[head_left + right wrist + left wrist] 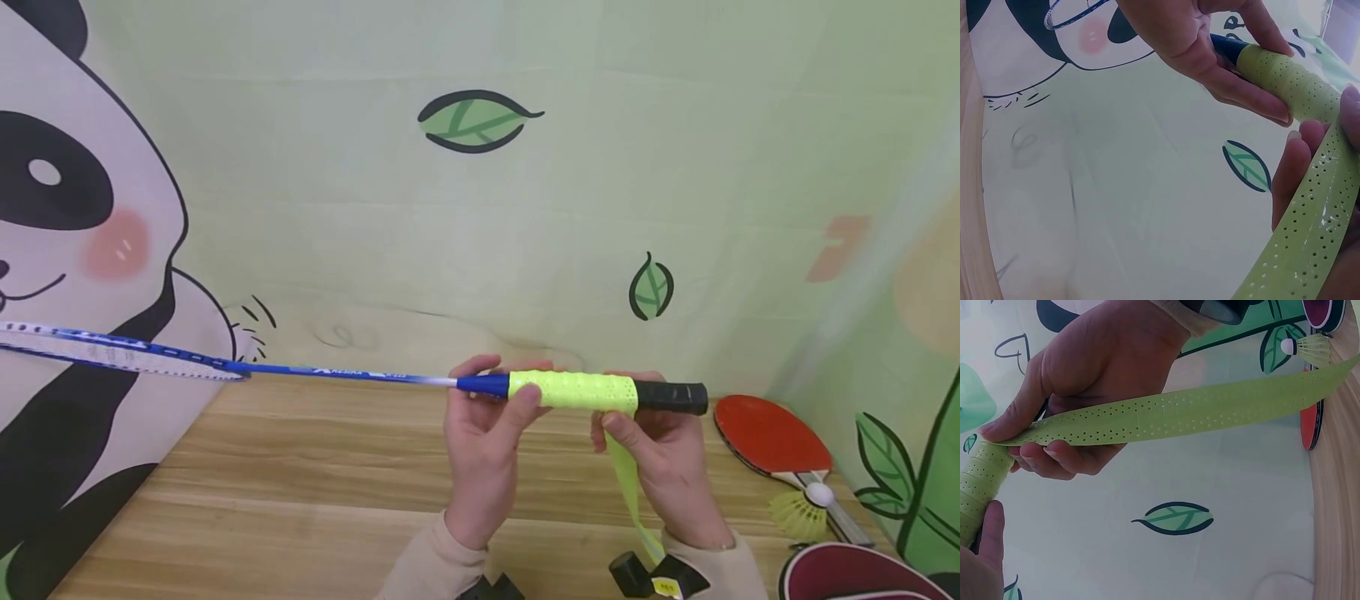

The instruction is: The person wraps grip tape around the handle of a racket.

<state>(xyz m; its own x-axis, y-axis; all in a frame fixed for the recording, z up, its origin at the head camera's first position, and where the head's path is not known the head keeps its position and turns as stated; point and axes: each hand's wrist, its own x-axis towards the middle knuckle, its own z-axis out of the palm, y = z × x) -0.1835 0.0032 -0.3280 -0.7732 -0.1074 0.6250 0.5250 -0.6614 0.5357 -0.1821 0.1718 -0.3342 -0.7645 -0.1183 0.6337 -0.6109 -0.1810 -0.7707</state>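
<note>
A blue badminton racket (360,375) is held level in the head view, its strung head to the left. Yellow-green perforated grip tape (573,390) is wound round most of the handle; the black butt end (672,397) is bare. My left hand (487,442) grips the handle near the blue cone (483,384), thumb on the wound tape. My right hand (671,458) pinches the tape against the handle where the winding ends. From there a loose strip (1166,415) of tape runs past the right palm, its far end out of sight.
On the wooden table (315,492) at the right lie a red table tennis bat (772,433) and a yellow shuttlecock (801,512). A dark red case (862,575) sits at the lower right corner. A printed backdrop (337,208) stands behind.
</note>
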